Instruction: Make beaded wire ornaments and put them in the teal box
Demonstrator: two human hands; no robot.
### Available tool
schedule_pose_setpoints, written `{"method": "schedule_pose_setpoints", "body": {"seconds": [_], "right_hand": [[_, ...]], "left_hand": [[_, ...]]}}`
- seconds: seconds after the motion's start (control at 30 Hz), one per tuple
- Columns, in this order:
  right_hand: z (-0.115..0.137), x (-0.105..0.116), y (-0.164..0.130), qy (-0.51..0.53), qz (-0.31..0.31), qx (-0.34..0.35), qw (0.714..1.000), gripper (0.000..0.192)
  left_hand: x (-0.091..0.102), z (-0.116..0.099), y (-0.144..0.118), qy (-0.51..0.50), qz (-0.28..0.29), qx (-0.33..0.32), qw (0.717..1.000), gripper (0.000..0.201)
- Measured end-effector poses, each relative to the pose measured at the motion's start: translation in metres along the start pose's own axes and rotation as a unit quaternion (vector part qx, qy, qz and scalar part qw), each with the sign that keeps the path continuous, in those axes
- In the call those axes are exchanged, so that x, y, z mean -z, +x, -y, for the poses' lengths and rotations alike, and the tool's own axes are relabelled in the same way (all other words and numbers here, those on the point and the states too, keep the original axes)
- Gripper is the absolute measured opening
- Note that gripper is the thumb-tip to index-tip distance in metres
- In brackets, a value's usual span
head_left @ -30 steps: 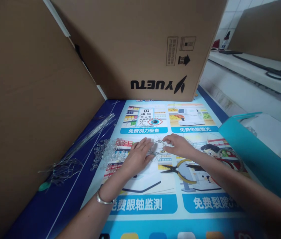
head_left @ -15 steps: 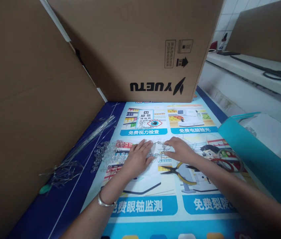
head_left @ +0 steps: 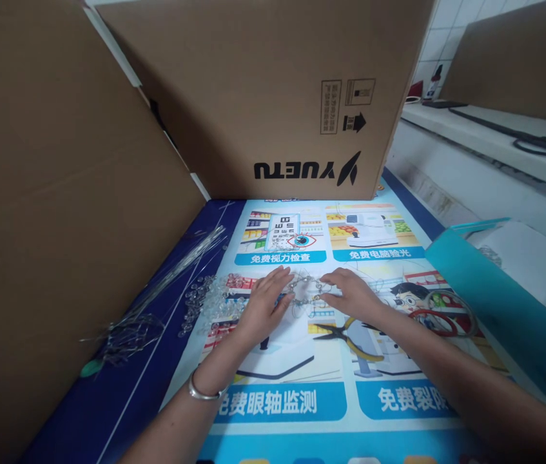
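A ring of clear beads strung on thin wire (head_left: pixel 305 303) lies on the printed mat between my two hands. My left hand (head_left: pixel 267 300) grips its left side, fingers extended forward and thumb bent in against the beads. At the right side, my right hand (head_left: pixel 352 293) holds the ring between thumb and forefinger. Fine wire ends stick out around the beads. Just below my right hand rest yellow-handled pliers (head_left: pixel 347 338). Loose clear beads (head_left: pixel 212 299) are spread beside my left hand, some on the mat and some on the blue cloth.
A bundle of thin wires (head_left: pixel 171 277) lies at left along a cardboard panel (head_left: pixel 69 193). Another cardboard panel (head_left: pixel 277 96) stands behind the mat. At right are red and clear coils (head_left: pixel 447 316) and a teal box (head_left: pixel 485 283) with white contents.
My left hand has shifted slightly left, its thumb moving up towards the ring. More of the ring shows now, and it looks rounder. My right hand has barely moved.
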State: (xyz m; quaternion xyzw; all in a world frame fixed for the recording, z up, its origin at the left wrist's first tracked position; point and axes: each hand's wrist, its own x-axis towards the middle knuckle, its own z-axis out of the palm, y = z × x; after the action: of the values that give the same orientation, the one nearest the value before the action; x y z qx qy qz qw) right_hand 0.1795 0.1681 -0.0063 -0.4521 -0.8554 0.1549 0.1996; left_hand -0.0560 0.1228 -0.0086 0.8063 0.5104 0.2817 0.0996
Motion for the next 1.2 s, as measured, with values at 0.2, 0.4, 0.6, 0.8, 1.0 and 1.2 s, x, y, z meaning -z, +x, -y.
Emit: {"method": "schedule_pose_setpoints", "body": {"seconds": [0.2, 0.4, 0.6, 0.8, 1.0, 1.2], "right_hand": [[0.002, 0.002, 0.0, 0.011, 0.004, 0.003, 1.0, 0.035], [0.003, 0.002, 0.0, 0.015, 0.003, 0.002, 1.0, 0.033], [0.003, 0.002, 0.001, 0.009, 0.003, 0.001, 1.0, 0.033], [0.001, 0.0, 0.001, 0.012, 0.001, 0.005, 1.0, 0.033], [0.001, 0.001, 0.001, 0.013, 0.0, 0.005, 1.0, 0.032], [0.001, 0.001, 0.0, 0.014, 0.0, 0.009, 1.0, 0.032]], "left_hand": [[-0.004, 0.01, 0.0, -0.026, -0.071, 0.038, 0.996, 0.028], [-0.006, 0.007, 0.008, -0.038, -0.086, 0.066, 0.993, 0.022], [-0.01, 0.005, 0.017, -0.051, -0.08, 0.092, 0.991, 0.019], [-0.008, 0.004, 0.021, -0.054, -0.068, 0.114, 0.99, 0.019], [-0.011, 0.007, 0.029, -0.052, -0.058, 0.131, 0.988, 0.019], [-0.022, 0.017, 0.029, -0.045, -0.069, 0.158, 0.984, 0.019]]}}
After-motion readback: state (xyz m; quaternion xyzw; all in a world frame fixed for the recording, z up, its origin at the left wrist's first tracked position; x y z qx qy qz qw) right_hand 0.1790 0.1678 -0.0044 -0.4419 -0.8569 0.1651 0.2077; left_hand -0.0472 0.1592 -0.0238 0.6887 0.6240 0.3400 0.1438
